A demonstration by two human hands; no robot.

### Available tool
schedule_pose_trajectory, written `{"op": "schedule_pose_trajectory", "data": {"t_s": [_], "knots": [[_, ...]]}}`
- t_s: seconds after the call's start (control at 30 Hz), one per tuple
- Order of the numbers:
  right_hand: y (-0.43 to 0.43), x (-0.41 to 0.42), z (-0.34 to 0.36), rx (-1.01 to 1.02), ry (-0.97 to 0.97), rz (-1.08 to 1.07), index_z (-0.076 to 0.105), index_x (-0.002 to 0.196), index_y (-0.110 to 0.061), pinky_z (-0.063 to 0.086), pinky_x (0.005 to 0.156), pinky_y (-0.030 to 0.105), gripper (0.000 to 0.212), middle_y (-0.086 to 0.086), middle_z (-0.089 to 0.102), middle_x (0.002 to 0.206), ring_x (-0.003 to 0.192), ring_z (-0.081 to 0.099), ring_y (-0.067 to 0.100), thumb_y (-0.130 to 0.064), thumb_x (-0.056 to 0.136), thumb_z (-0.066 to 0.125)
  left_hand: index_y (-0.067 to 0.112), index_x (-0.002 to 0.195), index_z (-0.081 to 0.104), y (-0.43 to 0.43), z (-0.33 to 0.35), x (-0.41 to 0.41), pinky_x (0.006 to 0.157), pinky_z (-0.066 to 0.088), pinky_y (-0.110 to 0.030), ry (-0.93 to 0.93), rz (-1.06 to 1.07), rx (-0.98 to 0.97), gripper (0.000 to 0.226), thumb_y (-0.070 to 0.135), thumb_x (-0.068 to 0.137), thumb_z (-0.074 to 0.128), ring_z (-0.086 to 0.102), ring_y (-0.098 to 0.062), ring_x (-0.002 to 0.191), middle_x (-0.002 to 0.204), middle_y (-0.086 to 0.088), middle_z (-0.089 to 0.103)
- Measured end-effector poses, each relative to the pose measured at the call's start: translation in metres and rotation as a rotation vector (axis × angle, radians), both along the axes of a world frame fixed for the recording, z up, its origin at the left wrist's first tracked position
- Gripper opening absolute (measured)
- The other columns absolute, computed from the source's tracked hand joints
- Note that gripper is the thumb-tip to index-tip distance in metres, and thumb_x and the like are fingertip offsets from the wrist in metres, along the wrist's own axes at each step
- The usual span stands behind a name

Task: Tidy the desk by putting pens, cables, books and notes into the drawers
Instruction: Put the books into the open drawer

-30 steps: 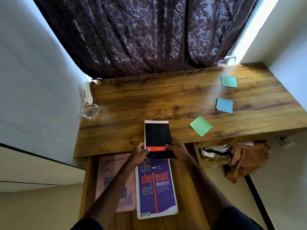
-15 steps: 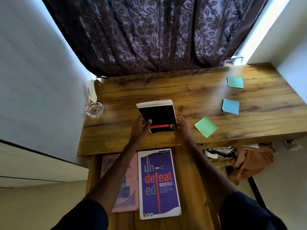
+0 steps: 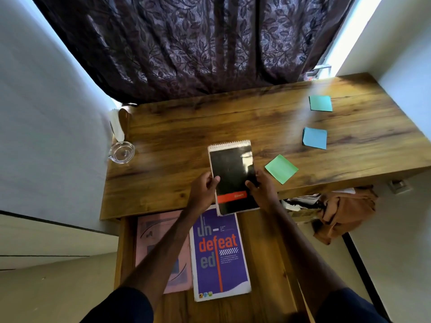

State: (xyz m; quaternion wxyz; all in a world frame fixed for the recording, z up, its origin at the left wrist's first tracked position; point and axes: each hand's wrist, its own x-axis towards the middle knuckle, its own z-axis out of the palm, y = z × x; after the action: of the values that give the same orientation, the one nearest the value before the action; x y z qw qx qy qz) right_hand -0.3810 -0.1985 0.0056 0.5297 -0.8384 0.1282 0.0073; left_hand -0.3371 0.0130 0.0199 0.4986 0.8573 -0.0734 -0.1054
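Note:
Both hands hold a black spiral notepad [image 3: 231, 173] with a red band, lifted above the desk's front edge. My left hand [image 3: 202, 192] grips its left side and my right hand [image 3: 262, 191] its right side. Below them the open wooden drawer [image 3: 265, 259] contains a purple "undefeated" book [image 3: 219, 255] and a pink book [image 3: 161, 248] partly hidden by my left arm. On the wooden desk [image 3: 186, 141] lie three sticky-note pads: green [image 3: 281, 169], blue [image 3: 314, 138] and teal [image 3: 320, 103].
A glass ashtray [image 3: 121, 152] sits at the desk's left edge, with a white and brown object [image 3: 120, 124] behind it. A second drawer at the right holds papers [image 3: 300, 201] and a brown cloth [image 3: 342, 213]. A dark curtain [image 3: 198, 47] hangs behind the desk.
The notepad was lifted off the desk's front edge and tilted up half a second ago; now it lies flatter and lower, its bottom edge over the open drawer.

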Motion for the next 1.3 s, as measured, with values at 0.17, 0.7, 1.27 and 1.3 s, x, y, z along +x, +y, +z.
{"op": "schedule_pose_trajectory", "data": {"t_s": [0.17,0.7,1.27,1.3], "knots": [[-0.018,-0.088,-0.007,0.002,0.348,-0.031,0.048,0.137,-0.012,0.051,0.070,0.020,0.041,0.002,0.056,0.127,0.110,0.059,0.017,-0.014,0.098,0.060,0.009,0.091,0.066,-0.002,-0.028,-0.057,0.064,0.063,-0.039,0.349,-0.161,-0.045,0.022,0.029,0.099,0.063,0.075,-0.018,0.072,0.084,-0.013,0.072],[-0.006,-0.137,-0.084,-0.352,0.495,0.023,0.033,0.144,0.004,0.054,0.090,0.042,0.062,0.024,0.058,0.128,0.117,0.059,0.040,-0.011,0.092,0.063,0.011,0.149,0.040,-0.055,-0.114,-0.119,0.086,0.058,-0.038,0.585,-0.092,0.237,0.077,0.004,0.082,0.078,0.064,-0.027,0.114,0.135,-0.012,0.060],[0.018,-0.178,-0.121,-0.552,0.660,0.348,0.000,0.160,-0.027,0.048,0.107,0.039,0.088,0.009,-0.014,0.167,0.147,0.033,0.031,-0.039,0.098,0.060,0.008,0.159,0.019,-0.072,-0.130,-0.148,0.123,0.023,-0.051,0.248,-0.661,0.909,0.084,0.018,0.091,0.068,0.008,-0.039,0.153,0.166,-0.021,0.007],[0.018,-0.179,-0.124,-0.554,0.659,0.348,-0.002,0.160,-0.029,0.051,0.102,0.039,0.087,0.008,-0.015,0.167,0.143,0.038,0.030,-0.036,0.098,0.059,0.009,0.159,0.018,-0.070,-0.130,-0.150,0.123,0.022,-0.052,0.207,-0.680,0.943,0.085,0.019,0.091,0.068,0.005,-0.040,0.153,0.167,-0.020,0.002]]}}
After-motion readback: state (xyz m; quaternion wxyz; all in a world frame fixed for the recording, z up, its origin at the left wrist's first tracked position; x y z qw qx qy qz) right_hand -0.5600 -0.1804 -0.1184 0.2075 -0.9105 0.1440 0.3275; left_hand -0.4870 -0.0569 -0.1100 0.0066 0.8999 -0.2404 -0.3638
